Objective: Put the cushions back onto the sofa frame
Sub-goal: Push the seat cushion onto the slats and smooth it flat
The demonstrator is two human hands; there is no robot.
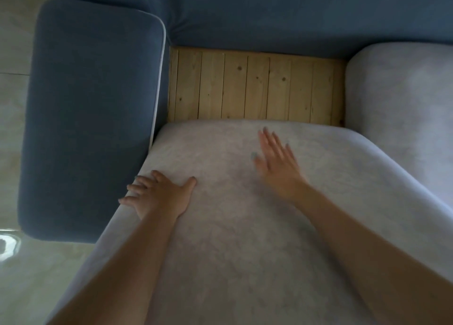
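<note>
Grey cushion (232, 226) lies beneath the left hand (159, 195) and right hand (277, 163).

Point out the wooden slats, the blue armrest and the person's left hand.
wooden slats (255, 87), head view, a middle board.
blue armrest (93, 109), head view, its top face.
left hand (159, 195), head view, back of the hand.

seat cushion (245, 226): pale grey cloth, soft velvety nap, matt | second cushion (402, 99): same pale grey matt cloth | armrest (93, 116): blue cloth, matt, pale piping along its edge | frame slats (257, 87): bare pale wood, knotty, matt | floor (14, 104): pale, smooth, glossy, reflecting light
</note>
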